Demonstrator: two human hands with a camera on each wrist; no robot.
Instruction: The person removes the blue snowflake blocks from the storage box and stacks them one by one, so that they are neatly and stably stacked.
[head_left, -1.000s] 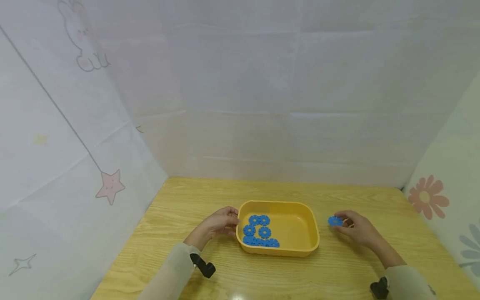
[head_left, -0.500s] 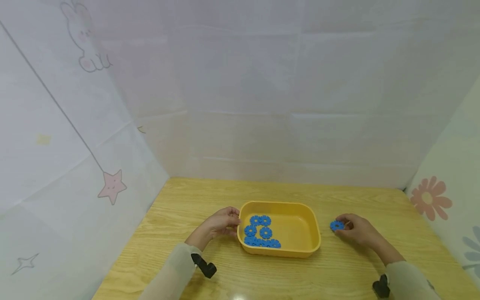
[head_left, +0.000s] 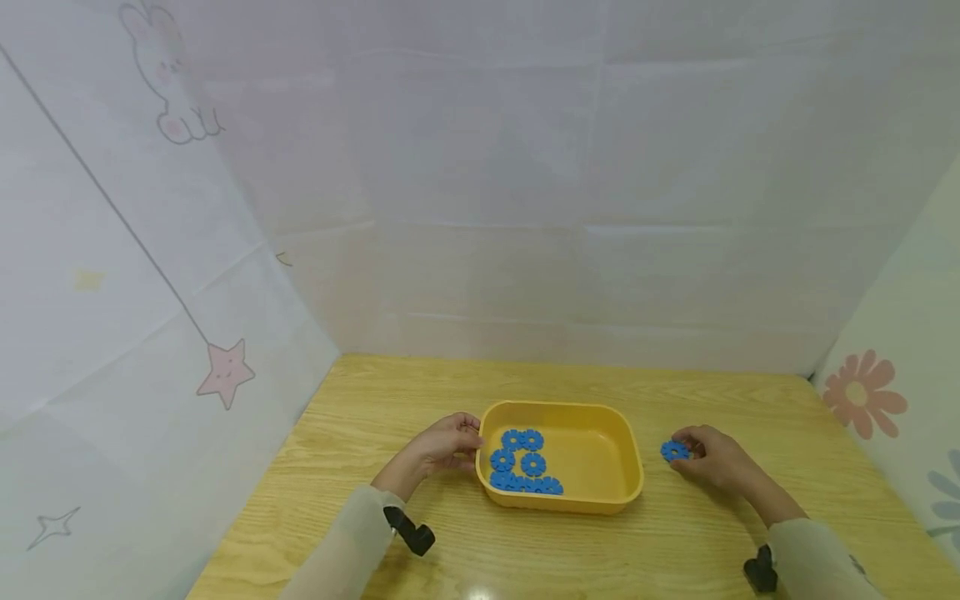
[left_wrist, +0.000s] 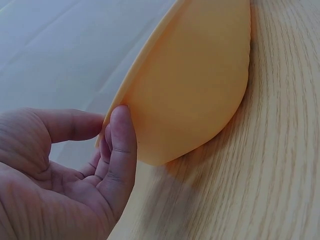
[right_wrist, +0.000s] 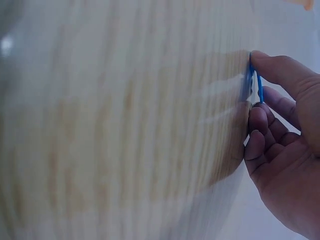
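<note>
A yellow plastic basin [head_left: 592, 458] stands on the table with several blue notched, flower-shaped discs [head_left: 533, 464] in its left part. At the basin's left end, my left hand [head_left: 446, 443] pinches the rim; the left wrist view shows thumb and finger on either side of that edge. Off to the right of the basin, my right hand [head_left: 716, 460] pinches another blue flower-shaped disc [head_left: 675, 451] between thumb and fingers. That disc appears edge-on in the right wrist view, tilted a little from the tabletop, with the fingertips right at the wood.
The wooden table [head_left: 570, 542] meets a pale cloth backdrop [head_left: 480, 250] at its back edge. Printed cloth also hangs along both sides. A black camera mount [head_left: 408, 531] sits on the left wrist, and a similar mount [head_left: 761, 571] on the right.
My right hand has come slightly lower and nearer the front with its blue disc, then stayed about there over the last half second. The left hand keeps its grip on the basin.
</note>
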